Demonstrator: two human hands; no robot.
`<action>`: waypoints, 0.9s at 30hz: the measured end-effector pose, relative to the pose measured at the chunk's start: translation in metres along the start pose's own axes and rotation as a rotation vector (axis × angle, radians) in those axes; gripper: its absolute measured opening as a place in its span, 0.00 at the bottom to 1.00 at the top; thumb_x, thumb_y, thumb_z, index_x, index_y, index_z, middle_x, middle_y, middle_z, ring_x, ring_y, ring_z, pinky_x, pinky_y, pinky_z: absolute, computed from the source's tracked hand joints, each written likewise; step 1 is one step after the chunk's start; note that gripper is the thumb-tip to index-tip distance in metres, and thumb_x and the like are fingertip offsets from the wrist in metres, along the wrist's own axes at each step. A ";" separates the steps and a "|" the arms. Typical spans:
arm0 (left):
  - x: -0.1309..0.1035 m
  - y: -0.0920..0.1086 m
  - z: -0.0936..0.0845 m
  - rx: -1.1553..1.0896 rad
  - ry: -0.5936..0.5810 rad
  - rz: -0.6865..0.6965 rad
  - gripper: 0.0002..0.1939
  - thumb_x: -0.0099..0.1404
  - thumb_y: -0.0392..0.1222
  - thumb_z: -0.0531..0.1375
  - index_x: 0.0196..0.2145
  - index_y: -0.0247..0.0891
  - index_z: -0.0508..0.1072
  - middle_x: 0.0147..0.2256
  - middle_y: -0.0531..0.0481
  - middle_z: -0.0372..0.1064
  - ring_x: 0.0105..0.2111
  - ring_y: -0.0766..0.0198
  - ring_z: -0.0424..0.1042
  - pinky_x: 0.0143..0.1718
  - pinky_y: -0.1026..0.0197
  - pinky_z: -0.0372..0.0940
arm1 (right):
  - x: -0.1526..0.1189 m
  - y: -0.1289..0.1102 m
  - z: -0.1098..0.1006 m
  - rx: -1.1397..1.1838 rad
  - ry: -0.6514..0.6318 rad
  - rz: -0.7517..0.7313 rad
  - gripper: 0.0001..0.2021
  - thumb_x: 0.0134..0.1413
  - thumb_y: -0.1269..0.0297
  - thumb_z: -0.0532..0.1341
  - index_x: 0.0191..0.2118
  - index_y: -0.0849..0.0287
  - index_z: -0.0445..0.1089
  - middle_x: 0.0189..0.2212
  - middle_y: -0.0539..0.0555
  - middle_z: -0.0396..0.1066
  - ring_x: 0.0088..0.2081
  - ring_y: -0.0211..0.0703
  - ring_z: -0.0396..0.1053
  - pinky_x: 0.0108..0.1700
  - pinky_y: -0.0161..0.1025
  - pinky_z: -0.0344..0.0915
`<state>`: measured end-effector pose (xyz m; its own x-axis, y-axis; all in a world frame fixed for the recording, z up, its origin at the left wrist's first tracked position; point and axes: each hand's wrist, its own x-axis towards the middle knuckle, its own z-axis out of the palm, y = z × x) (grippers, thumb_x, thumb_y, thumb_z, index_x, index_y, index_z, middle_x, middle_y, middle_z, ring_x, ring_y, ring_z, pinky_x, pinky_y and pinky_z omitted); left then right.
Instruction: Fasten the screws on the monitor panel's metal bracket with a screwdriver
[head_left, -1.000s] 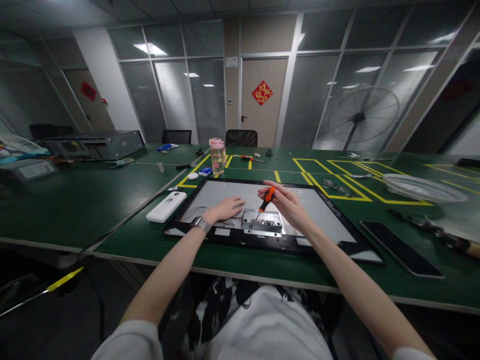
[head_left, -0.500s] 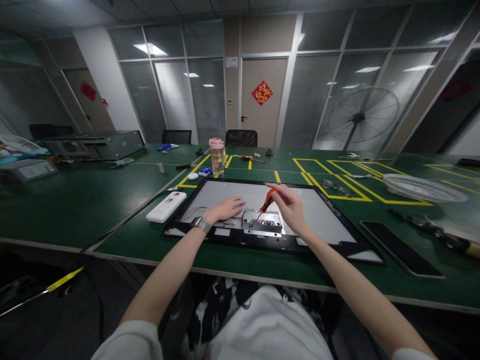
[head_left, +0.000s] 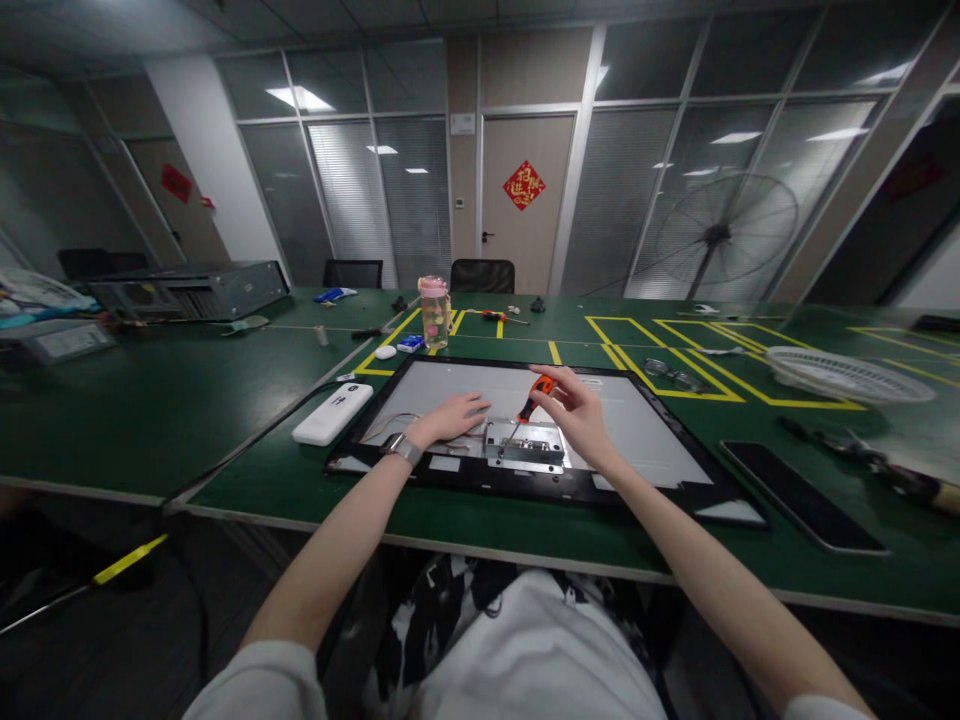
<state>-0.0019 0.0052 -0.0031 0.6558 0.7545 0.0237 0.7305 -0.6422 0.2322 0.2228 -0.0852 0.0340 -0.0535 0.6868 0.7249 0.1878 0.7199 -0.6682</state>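
A flat screen panel (head_left: 637,430) with a black frame and pale grey back lies on the green table. Near its front edge sits a silver metal bracket (head_left: 536,455). Between the fingertips of my right hand (head_left: 579,415) is a red-and-black screwdriver (head_left: 534,398), tilted, its shaft reaching down to the bracket. Whether the tip touches a screw is too small to tell. My left hand (head_left: 452,418) lies flat on the panel, left of the bracket, fingers stretched out. Thin wires (head_left: 397,425) run beside it.
A white power bank-like box (head_left: 334,414) lies left of the panel, a black phone (head_left: 802,497) to its right. Behind stand a pink-lidded bottle (head_left: 434,312) and another screwdriver (head_left: 495,316). Glasses (head_left: 673,376) and a white fan guard (head_left: 847,375) are at the right.
The screwdriver handle has shifted slightly in my right hand, and the fingers around it have moved a little. My left hand stays in place.
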 end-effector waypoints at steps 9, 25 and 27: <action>0.001 -0.003 0.002 0.004 0.005 0.012 0.24 0.72 0.49 0.45 0.62 0.40 0.58 0.65 0.44 0.47 0.64 0.56 0.50 0.62 0.56 0.44 | 0.000 -0.002 -0.004 0.073 -0.106 0.000 0.19 0.63 0.62 0.52 0.58 0.48 0.64 0.48 0.55 0.71 0.47 0.49 0.71 0.53 0.53 0.62; 0.001 -0.005 0.003 0.000 0.011 0.015 0.24 0.72 0.50 0.45 0.62 0.41 0.58 0.65 0.45 0.47 0.63 0.57 0.50 0.62 0.57 0.44 | 0.001 -0.002 -0.003 -0.052 -0.051 -0.035 0.16 0.61 0.60 0.55 0.54 0.47 0.68 0.43 0.55 0.67 0.44 0.45 0.67 0.47 0.46 0.66; 0.001 -0.006 0.004 0.004 0.011 0.018 0.24 0.72 0.50 0.46 0.62 0.41 0.58 0.65 0.45 0.47 0.63 0.57 0.50 0.62 0.57 0.44 | 0.001 -0.003 -0.003 -0.001 -0.108 -0.024 0.19 0.63 0.61 0.53 0.58 0.47 0.63 0.47 0.55 0.67 0.48 0.47 0.67 0.51 0.49 0.65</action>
<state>-0.0042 0.0094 -0.0081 0.6665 0.7445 0.0384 0.7197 -0.6560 0.2274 0.2248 -0.0870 0.0371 -0.1630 0.6762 0.7185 0.1864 0.7362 -0.6506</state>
